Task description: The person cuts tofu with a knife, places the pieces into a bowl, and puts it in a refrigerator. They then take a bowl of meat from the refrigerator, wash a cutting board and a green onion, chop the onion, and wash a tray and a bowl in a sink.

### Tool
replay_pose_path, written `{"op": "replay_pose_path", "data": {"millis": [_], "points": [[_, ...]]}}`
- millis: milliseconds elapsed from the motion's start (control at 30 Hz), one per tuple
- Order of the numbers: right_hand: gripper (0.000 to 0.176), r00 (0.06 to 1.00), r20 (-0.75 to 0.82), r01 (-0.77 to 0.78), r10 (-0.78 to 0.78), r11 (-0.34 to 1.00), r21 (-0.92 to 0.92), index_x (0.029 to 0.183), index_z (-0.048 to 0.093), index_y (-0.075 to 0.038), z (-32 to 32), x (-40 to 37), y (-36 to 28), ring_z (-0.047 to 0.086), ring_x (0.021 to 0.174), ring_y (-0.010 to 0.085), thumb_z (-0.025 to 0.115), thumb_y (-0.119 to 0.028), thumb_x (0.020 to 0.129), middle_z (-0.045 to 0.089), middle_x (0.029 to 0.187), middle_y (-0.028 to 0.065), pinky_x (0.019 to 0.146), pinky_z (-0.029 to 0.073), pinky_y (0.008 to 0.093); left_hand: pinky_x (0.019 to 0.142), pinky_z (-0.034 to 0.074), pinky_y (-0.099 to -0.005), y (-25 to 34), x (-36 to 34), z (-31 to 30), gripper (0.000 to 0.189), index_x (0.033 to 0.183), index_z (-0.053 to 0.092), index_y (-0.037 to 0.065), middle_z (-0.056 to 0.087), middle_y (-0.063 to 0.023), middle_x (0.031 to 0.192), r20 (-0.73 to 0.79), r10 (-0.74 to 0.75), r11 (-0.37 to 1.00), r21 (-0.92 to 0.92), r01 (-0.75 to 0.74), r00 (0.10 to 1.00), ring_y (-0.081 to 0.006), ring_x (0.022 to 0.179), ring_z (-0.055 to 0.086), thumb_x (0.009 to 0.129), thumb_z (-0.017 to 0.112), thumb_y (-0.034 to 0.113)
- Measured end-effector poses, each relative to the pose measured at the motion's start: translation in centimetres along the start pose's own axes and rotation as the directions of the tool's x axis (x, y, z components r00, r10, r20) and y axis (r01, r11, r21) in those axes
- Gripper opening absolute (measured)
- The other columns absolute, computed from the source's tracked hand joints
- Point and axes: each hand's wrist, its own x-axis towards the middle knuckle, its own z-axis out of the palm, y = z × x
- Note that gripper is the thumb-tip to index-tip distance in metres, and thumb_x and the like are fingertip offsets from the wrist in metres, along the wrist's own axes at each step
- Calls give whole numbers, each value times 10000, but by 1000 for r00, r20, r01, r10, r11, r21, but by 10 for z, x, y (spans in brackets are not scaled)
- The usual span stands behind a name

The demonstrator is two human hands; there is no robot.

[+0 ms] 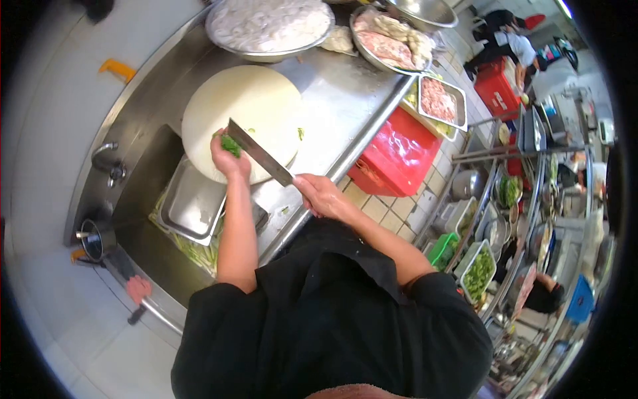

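My right hand is wrapped round the handle of a cleaver. Its broad blade slants up and left over the round white chopping board, the tip right beside my left hand. Cupped in that left hand is a small heap of chopped greens, close to the blade's edge. A few green scraps lie on the right side of the board. The board rests on a steel counter by the sink.
A steel tray stands in the sink over long green stalks. Behind the board are a big bowl of pale pieces and a bowl of raw meat. A red bin stands right of the counter. Two people work farther back.
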Motion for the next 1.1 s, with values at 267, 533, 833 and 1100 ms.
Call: {"op": "replay_pose_path", "data": {"millis": [267,533,833,1100], "points": [[471,925,-234,105,-298,795,-597,1132,645,-61,-40,49,15,668,876,376,463,-463,969,681,857,227,782,515,473,1012,421,-518,52,-30,-29,210,1030,553,51,604,-158,1017,-5,-153,970,-193,150,988,-297,983,589,904,460,191],[442,921,256,388,-294,752,-532,1231,626,-183,7,14,23,654,891,360,505,-492,938,694,909,173,807,511,472,947,470,-460,60,-92,-141,268,1079,558,8,607,-170,1060,-218,66,868,493,52,974,-298,996,588,897,489,192],[247,849,-99,248,-520,556,-794,837,676,-101,-21,161,35,645,816,346,633,-344,833,664,833,154,719,493,482,977,501,-371,90,-74,-204,273,1102,589,-62,636,-149,1091,90,-220,951,243,193,971,-235,1034,603,896,504,95],[400,871,-207,491,-446,812,317,832,651,-67,-45,61,78,596,832,309,576,-456,887,626,924,121,741,477,504,1005,457,-398,-15,-198,9,277,1087,578,-18,619,-122,1105,121,-257,851,498,165,959,-243,1059,580,934,509,203]]}}
